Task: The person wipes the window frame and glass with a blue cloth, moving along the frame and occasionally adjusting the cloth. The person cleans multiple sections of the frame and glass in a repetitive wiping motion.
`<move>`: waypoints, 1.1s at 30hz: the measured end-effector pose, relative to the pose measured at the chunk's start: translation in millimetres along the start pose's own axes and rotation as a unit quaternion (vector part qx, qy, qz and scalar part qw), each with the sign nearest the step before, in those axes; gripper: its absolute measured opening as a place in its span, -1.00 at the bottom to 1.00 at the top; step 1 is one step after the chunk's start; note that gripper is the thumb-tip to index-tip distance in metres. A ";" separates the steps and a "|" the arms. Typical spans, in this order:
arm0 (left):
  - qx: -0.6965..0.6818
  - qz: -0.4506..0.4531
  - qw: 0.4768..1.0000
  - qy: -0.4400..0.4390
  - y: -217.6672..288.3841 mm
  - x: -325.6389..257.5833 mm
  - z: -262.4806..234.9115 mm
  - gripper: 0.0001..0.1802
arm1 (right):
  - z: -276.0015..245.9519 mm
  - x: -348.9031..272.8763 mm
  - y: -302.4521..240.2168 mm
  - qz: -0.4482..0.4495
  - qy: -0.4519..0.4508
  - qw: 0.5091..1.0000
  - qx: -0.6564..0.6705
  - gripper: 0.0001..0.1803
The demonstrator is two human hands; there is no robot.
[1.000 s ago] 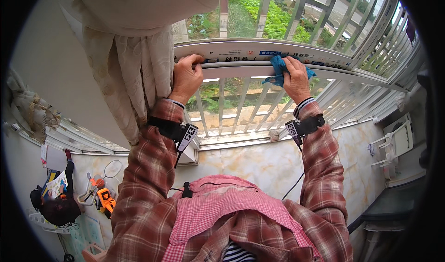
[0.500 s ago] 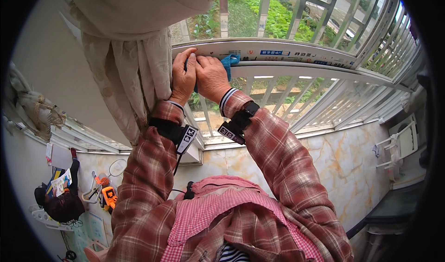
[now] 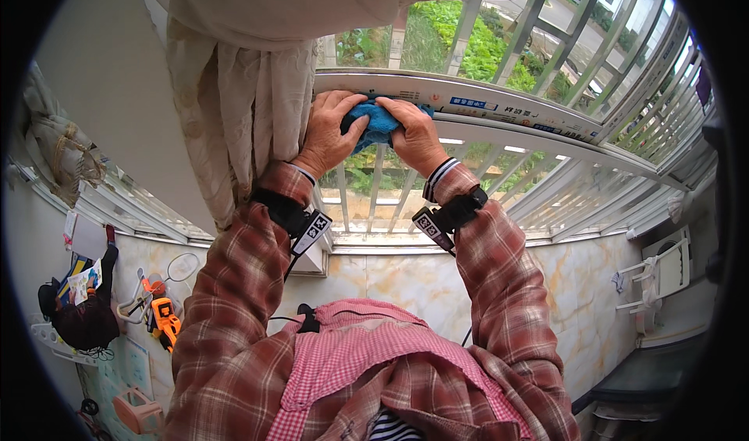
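A crumpled blue cloth (image 3: 378, 122) is bunched between my two hands at the white window rail (image 3: 437, 101). My left hand (image 3: 331, 133) grips its left side, thumb and fingers bent round the folds, close to the hanging curtain. From the other side my right hand (image 3: 416, 135) holds the cloth, its fingers reaching over the top toward the rail. Part of the cloth lies under the fingers and cannot be seen. Printed stickers run along the rail above the hands.
A gathered cream curtain (image 3: 242, 105) hangs left of my hands. Barred window panes (image 3: 437, 39) rise beyond the rail. On the tiled floor (image 3: 585, 285) at right stands a white folding chair (image 3: 669, 269). At lower left a person (image 3: 84, 320) sits near an orange toy (image 3: 165, 322).
My hands have moved apart, the right one shifting rightward and slightly down. More of the blue cloth now shows between them. The whole view has shifted slightly.
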State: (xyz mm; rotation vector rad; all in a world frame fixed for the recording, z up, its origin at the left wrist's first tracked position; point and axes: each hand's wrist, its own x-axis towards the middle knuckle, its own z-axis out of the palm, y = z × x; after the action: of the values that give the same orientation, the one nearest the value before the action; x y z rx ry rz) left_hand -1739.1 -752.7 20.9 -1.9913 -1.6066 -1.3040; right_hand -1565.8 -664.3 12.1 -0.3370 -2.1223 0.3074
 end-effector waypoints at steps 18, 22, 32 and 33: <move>0.167 0.102 0.975 0.109 2.6 14.1 4.4 -0.67 | -19.1 -1.5 -11.4 -0.056 0.062 0.990 -0.115 -0.72; 0.109 0.155 0.982 0.015 0.2 11.7 9.2 -0.69 | -8.4 -3.1 -3.3 0.006 0.001 0.991 -0.133 -0.80; 0.169 0.142 0.969 -0.107 4.5 -0.2 7.5 -0.28 | -58.9 -24.0 31.0 0.000 0.064 0.984 -0.166 -0.81; 0.183 0.150 0.967 -0.095 5.5 1.5 10.1 -0.32 | -64.4 -27.5 30.7 0.022 0.071 0.985 -0.153 -0.79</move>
State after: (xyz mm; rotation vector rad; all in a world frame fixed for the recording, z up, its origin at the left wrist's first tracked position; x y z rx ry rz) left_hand -1729.5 -746.8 18.2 -2.0626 -1.4243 -0.6671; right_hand -1493.5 -639.7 14.6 -0.5687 -2.0225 -0.0209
